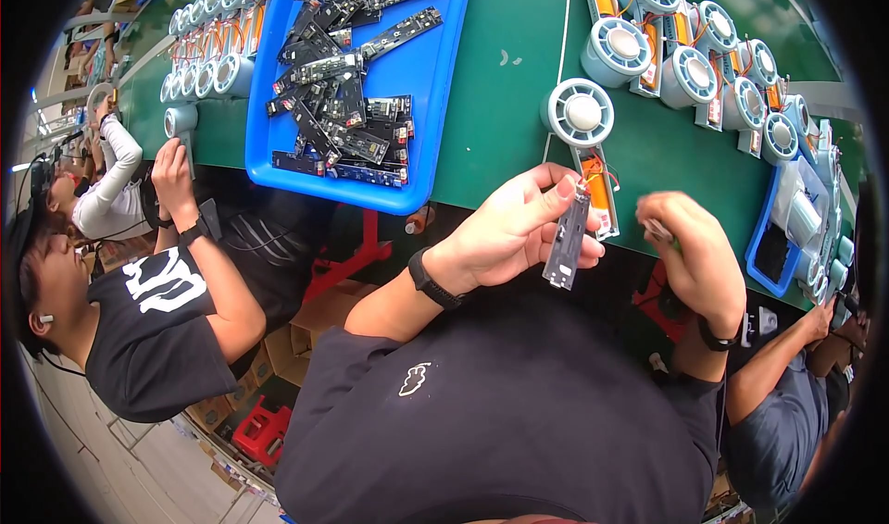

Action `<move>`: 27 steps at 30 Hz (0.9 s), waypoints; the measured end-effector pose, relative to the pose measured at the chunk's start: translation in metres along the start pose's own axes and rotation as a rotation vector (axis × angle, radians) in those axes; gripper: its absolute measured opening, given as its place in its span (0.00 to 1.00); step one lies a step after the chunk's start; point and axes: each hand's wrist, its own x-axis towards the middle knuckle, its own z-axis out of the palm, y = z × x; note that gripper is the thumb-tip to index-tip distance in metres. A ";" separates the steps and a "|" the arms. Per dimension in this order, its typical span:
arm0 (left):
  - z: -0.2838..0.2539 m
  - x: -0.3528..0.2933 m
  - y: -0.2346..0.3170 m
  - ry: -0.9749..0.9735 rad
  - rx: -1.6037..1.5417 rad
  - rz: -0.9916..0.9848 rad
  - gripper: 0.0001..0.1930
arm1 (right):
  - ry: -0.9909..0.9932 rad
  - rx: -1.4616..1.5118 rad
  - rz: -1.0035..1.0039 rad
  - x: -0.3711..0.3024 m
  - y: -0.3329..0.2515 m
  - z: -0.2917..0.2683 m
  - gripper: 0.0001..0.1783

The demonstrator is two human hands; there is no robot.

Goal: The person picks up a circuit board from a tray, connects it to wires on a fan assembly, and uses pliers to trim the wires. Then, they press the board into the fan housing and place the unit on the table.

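Note:
My left hand (500,223) is closed on a narrow black circuit board (566,251), pinched between thumb and fingers and tilted toward me. Just beyond it a light-blue handheld fan (581,113) lies on the green table, its round grille facing up. The fan's handle is uncovered and shows an orange battery (600,191) with thin red wires near the board's upper end; whether they join is hard to see. To the right of the handle, my right hand (690,246) hangs apart from it with fingers curled together. Something small shows at its fingertips, too little to name.
A blue tray (421,168) piled with black circuit boards (347,80) stands left of the fan. Rows of similar fans (690,75) lie at the right, more (218,75) at the far left. People (139,311) work on both sides. A smaller blue tray (767,246) sits at right.

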 end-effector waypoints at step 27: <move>-0.006 0.004 -0.008 -0.016 0.154 0.089 0.27 | 0.146 -0.467 0.051 0.023 -0.017 0.029 0.19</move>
